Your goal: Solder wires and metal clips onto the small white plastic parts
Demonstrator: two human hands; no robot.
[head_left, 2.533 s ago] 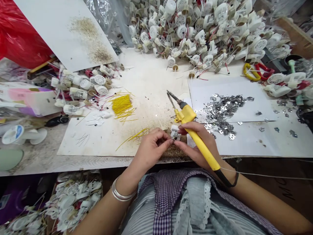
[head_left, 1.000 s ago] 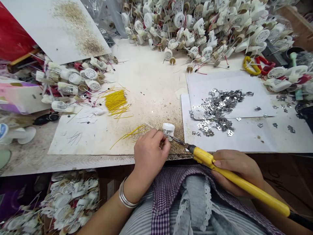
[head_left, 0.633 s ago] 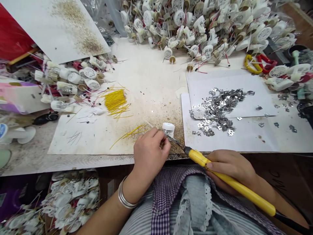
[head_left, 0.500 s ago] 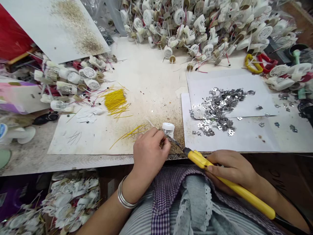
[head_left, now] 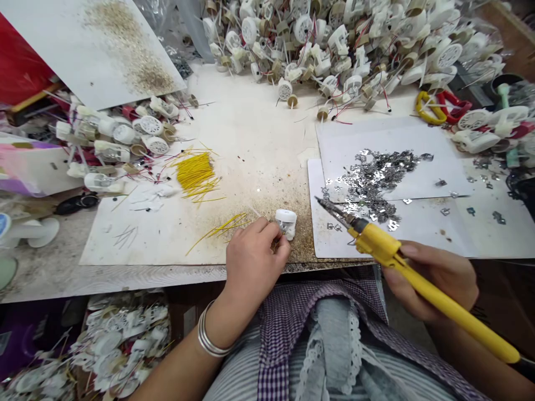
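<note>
Two bare hands work at the front edge of the bench (head_left: 251,111), above a lap covered by a purple checked cloth (head_left: 271,340) and a striped top (head_left: 234,376). Thin silver bangles (head_left: 209,337) circle the left wrist. The left hand (head_left: 253,256) is curled, its fingers pinching the lower edge of a small white plastic housing (head_left: 286,223), which sits on a stained white paper sheet (head_left: 125,245). The right hand (head_left: 430,281) wraps around a yellow soldering iron (head_left: 387,248), well apart from the housing, with the metal tip angled up-left over a second white sheet (head_left: 418,234).

Silver metal clips (head_left: 371,184) lie scattered across that sheet and the white sheet overlapping it. Left of the hands lie loose yellow wires (head_left: 221,228), with a tighter bundle of yellow wires (head_left: 194,175) beyond them. A pile of white plastic assemblies with red wires (head_left: 112,133) sits at the left, and a much larger heap of similar assemblies (head_left: 317,44) fills the far edge. A white board dusted with brown grit (head_left: 92,50) leans at the far left. More white assemblies (head_left: 121,340) sit below the bench.
</note>
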